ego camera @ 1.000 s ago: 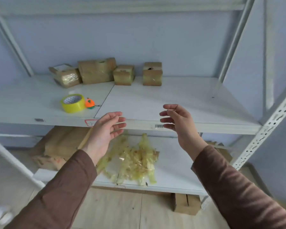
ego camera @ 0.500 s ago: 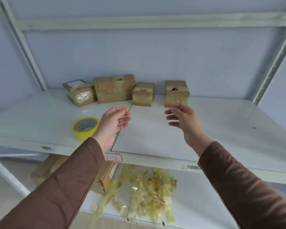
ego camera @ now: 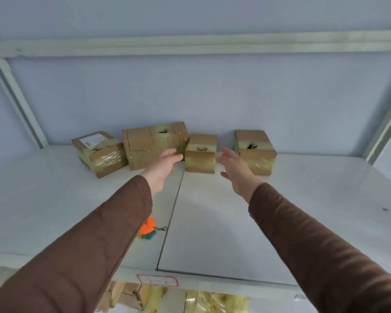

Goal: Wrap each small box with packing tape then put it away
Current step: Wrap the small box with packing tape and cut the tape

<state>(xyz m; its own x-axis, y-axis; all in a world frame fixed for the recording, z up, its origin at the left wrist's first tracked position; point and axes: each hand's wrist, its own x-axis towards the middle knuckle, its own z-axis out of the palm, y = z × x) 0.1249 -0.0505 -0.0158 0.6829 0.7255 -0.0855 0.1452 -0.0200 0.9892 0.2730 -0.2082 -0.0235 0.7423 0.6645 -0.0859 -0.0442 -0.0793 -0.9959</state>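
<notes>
White shelf, blue wall. I see left hand and right hand spread, empty, flanking small box; contact unclear.

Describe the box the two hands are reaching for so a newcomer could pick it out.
On the white metal shelf, four tape-wrapped brown cardboard boxes stand along the back wall. Take the third from the left, the small cube-shaped cardboard box, between the open left hand and the open right hand. It is the smallest, touching the wide cardboard box on its left.
</notes>
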